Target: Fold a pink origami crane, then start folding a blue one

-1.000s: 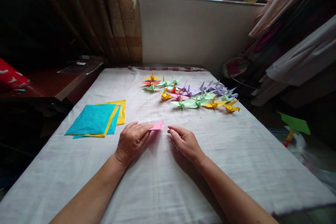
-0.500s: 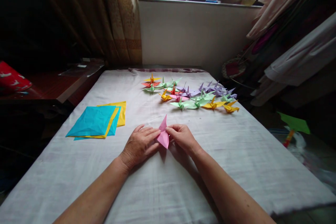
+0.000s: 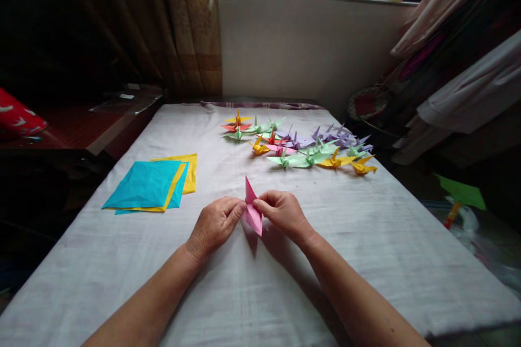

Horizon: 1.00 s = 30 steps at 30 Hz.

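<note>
Pink paper [image 3: 254, 219] is at the middle of the bench [image 3: 244, 298], between the two hands, nearer the wearer than the cranes. It's folded, pointed at both ends: one tip up and away, the other down toward the wearer. Shadow on the cloth [image 3: 195, 303] below; looks held just above it.

Left hand [image 3: 215, 226]: fingers pinching the left edge at mid-length, thumb on the near side. Right hand [image 3: 285, 214]: fingers curled, pinching the right edge, thumb pressed on the face. Fingertips behind the paper are hidden; can't tell how many layers each pinch takes.

Step in hand reads as working the folded layers by the middle. To do it well:
- Pinch at the middle, tips free. Thin points likely crumple first.
- Match the force on both sides; uneven pull would probably skew the centre line.
- Let the existing creases lead. If a layer resists, check which flap is caught before pulling.
- Line up the edges, then press flat on the cloth; a crease set in mid-air tends to wander.
- Light thumbs. The paper looks thin, so a hard squeeze could leave stray dents.

Paper cranes [image 3: 310, 159] stand farther back, well apart from the hands. Blue and yellow sheets [image 3: 142, 183] lie stacked off to the left, clear of the left wrist.
</note>
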Motion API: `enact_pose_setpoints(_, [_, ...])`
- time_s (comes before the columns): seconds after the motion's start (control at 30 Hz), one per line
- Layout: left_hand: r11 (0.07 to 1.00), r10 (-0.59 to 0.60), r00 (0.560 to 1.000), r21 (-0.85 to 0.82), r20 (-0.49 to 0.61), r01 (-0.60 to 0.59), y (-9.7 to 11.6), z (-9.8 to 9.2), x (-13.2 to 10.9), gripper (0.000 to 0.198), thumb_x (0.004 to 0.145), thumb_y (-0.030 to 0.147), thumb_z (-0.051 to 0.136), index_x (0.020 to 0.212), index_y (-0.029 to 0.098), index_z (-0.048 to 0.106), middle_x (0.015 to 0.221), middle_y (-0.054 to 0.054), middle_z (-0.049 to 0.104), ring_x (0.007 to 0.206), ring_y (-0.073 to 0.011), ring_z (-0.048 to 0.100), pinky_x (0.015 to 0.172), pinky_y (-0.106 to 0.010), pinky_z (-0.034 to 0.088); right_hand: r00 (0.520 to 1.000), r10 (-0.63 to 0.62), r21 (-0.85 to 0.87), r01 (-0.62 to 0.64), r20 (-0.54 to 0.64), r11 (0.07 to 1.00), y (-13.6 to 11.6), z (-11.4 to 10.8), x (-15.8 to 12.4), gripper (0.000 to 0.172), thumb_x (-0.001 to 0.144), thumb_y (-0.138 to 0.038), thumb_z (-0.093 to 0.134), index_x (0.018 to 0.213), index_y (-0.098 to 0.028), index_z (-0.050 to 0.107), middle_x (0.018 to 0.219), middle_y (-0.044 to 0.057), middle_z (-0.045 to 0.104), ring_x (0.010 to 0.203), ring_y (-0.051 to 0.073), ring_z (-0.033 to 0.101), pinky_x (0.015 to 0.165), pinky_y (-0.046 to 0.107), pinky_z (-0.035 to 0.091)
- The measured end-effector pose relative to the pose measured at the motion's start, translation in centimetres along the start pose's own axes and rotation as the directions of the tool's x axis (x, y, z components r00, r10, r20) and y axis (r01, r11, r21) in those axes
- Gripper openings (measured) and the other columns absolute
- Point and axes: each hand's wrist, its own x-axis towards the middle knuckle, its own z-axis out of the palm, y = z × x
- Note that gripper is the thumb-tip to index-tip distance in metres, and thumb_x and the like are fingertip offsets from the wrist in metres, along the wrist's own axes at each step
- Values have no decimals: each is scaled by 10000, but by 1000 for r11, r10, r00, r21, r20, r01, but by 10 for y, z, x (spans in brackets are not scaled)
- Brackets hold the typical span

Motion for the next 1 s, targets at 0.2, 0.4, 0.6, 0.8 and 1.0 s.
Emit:
enact_pose_setpoints(0.2, [946,-263,965,-196,-6,257,-2,-1,4,447,880,574,491,797,184,692,690,-14,691,617,-162,627,555,-230,447,994,-107,-240,112,34,964,-18,7,-9,206,836,-330,638,701,-223,750,684,20,750,620,154,659,583,247,401])
enact_pose_setpoints(0.4, [930,-297,955,-226,-3,289,-6,1,6,432,868,559,483,757,183,665,592,7,620,515,-133,546,446,-203,373,989,-91,-76,100,113,992,-15,10,-8,178,814,-314,635,735,-210,755,699,21,743,638,150,642,587,237,426])
enact_pose_setpoints(0.6, [930,-293,956,-230,8,287,-6,1,7,417,861,536,468,716,187,644,561,24,574,481,-119,489,429,-203,358,962,57,270,-132,268,954,-6,9,-4,279,758,-440,675,753,-166,729,621,-2,665,522,103,544,480,204,397])
enact_pose_setpoints(0.8, [928,-301,954,-230,-7,291,-6,2,7,386,852,515,477,707,191,629,533,35,537,490,-123,497,423,-198,356,955,106,355,-205,278,912,-1,9,-3,319,687,-485,731,728,-169,709,574,-28,617,493,89,503,459,196,368])
enact_pose_setpoints(1.0, [921,-321,947,-236,-8,310,-9,4,6,356,844,499,482,744,192,633,540,45,536,480,-114,498,429,-192,355,972,77,346,-152,221,926,4,12,-2,314,716,-474,701,743,-162,722,656,4,681,542,106,555,525,218,436])
